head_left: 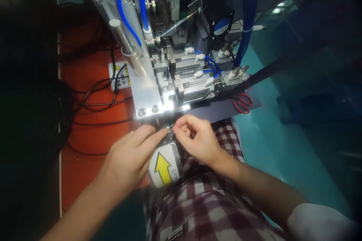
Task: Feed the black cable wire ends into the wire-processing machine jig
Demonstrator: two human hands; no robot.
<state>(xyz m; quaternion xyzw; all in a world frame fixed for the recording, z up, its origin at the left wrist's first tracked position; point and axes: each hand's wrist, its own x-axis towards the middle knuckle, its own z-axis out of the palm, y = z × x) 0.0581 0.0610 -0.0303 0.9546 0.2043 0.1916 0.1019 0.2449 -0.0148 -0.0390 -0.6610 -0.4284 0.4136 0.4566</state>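
Note:
A machine with a bright metal plate stands in front of me, and both hands meet at its near edge. My right hand pinches a tiny, thin, shiny piece between thumb and forefinger; its kind is too small to tell. From the other side, my left hand reaches in with its forefinger stretched to the same spot. Its fingers lie close together and the thumb is hidden, as is anything they hold. Just below the fingertips is a white label with a yellow arrow.
Pneumatic cylinders with blue air tubes lie beyond my hands. Black cables cross the orange base at left. Red-handled scissors or snips rest on a dark sheet at right. A checked apron covers my lap.

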